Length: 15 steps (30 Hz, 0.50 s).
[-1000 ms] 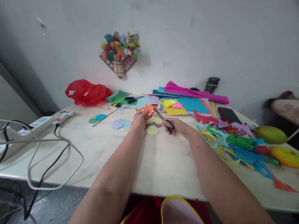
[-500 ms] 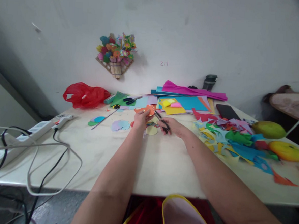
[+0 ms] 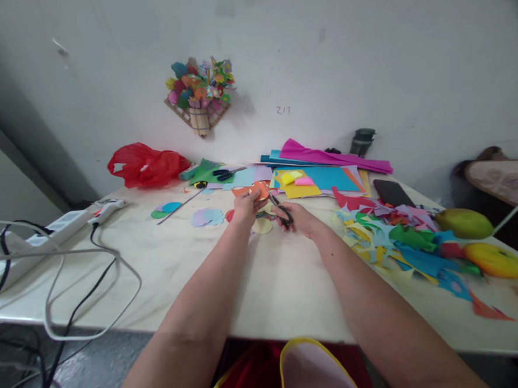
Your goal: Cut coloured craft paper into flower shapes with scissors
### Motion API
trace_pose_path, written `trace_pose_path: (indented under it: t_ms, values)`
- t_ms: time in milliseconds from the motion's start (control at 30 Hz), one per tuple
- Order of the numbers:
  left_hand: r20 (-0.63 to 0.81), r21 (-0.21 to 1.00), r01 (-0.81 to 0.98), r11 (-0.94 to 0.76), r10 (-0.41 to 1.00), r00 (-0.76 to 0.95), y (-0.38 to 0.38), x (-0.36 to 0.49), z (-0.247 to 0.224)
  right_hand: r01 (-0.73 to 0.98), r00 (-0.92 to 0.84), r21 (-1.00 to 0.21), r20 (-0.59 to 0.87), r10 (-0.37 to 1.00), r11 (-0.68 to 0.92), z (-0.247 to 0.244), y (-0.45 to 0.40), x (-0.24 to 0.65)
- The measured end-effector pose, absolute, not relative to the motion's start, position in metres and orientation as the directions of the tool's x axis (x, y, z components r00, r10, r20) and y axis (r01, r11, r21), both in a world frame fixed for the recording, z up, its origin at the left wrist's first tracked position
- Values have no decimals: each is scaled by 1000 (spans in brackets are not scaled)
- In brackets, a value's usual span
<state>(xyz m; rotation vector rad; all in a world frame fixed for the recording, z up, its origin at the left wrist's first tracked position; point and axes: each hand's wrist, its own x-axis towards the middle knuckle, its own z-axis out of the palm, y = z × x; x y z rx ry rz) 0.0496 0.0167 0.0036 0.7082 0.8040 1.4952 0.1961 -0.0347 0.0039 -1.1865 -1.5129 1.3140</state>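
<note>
My left hand (image 3: 246, 205) pinches a piece of orange paper (image 3: 260, 190) above the middle of the table. In my right hand (image 3: 296, 216) is a pair of scissors (image 3: 283, 209) with dark handles, its blades at the right edge of the orange paper. Just below the hands lies a pale yellow paper circle (image 3: 262, 226), with other cut pieces partly hidden behind my fingers. Left of my left hand rests a stack of lilac and light blue scalloped paper shapes (image 3: 207, 218). Farther left are green and blue paper circles (image 3: 170, 207) beside a thin dark strip.
Coloured paper sheets (image 3: 334, 180) lie at the back, near a second pair of scissors (image 3: 225, 173) and a red plastic bag (image 3: 146, 166). Paper scraps (image 3: 388, 231), a phone (image 3: 393, 193) and mangoes (image 3: 496, 260) are on the right. A power strip (image 3: 64, 223) with cables sits left.
The orange paper has turned slightly in my left hand, and the scissors have shifted a little against its edge. Otherwise the view has only moved slightly.
</note>
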Motion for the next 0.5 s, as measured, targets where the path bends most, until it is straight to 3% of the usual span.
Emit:
trace_pose_path:
  t_ms: [500]
  values:
    - [-14, 815, -576, -57, 993, -118, 17, 54, 3, 118, -244, -993, -9, 970, 20, 4, -35, 195]
